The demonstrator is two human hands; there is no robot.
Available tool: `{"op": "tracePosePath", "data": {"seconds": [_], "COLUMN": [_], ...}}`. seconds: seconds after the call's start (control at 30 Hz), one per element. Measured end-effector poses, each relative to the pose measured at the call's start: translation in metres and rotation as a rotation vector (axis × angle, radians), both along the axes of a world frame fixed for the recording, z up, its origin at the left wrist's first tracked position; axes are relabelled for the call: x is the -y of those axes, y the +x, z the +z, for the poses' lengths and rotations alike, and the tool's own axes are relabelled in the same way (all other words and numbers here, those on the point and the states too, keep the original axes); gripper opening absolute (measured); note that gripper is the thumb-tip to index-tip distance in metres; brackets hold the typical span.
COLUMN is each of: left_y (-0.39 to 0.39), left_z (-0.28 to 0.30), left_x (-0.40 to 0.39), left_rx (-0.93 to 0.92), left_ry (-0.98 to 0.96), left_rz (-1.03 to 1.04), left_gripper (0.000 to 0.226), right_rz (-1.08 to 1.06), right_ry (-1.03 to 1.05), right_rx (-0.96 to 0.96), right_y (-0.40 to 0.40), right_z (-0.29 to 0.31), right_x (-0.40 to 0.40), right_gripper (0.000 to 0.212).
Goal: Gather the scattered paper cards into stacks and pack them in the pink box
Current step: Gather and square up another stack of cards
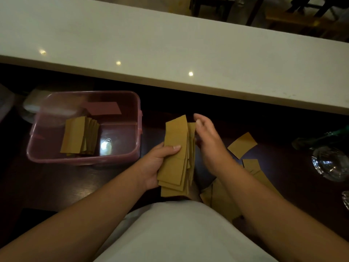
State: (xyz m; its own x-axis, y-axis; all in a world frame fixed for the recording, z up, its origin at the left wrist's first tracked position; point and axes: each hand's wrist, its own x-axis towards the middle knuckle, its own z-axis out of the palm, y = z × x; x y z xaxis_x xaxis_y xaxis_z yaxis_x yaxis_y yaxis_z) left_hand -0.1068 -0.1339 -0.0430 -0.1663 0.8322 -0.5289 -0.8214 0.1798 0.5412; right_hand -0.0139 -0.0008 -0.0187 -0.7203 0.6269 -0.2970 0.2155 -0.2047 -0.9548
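My left hand (158, 163) grips a thick, uneven stack of tan paper cards (176, 148), thumb across its face. Against the stack's right edge rests my right hand (207, 140), fingers spread and holding nothing of its own. The pink translucent box (138, 129) stands to the left on the dark table, with a fanned stack of tan cards (75, 135) inside it. One loose card (242, 145) lies to the right of my right hand. More loose cards (251, 165) lie under and behind my right forearm, partly hidden.
A long white counter (170, 44) runs across the far side above the dark table. Crinkled clear plastic (330, 163) and a green object (328, 137) sit at the right edge. A pale object (34, 103) lies behind the box's left corner.
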Motion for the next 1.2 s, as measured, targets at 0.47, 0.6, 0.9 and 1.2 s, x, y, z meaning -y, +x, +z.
{"op": "tracePosePath", "data": {"seconds": [0.47, 0.6, 0.9, 1.2], "left_y": [0.027, 0.029, 0.031, 0.019], "left_z": [0.019, 0.028, 0.028, 0.041], "left_x": [0.022, 0.013, -0.004, -0.010], "left_rx": [0.277, 0.154, -0.055, -0.440], "left_ry": [0.106, 0.058, 0.056, -0.056], "left_rz": [-0.069, 0.008, 0.228, 0.337], "left_gripper": [0.049, 0.030, 0.059, 0.052], "right_rz": [0.271, 0.110, 0.064, 0.164], "right_ry": [-0.005, 0.028, 0.189, 0.149], "right_rx": [-0.064, -0.091, 0.156, 0.235], "right_y": [0.019, 0.019, 0.007, 0.013], "right_z": [0.002, 0.012, 0.016, 0.042], "right_x": [0.018, 0.016, 0.039, 0.049], "right_gripper": [0.039, 0.038, 0.087, 0.056]}}
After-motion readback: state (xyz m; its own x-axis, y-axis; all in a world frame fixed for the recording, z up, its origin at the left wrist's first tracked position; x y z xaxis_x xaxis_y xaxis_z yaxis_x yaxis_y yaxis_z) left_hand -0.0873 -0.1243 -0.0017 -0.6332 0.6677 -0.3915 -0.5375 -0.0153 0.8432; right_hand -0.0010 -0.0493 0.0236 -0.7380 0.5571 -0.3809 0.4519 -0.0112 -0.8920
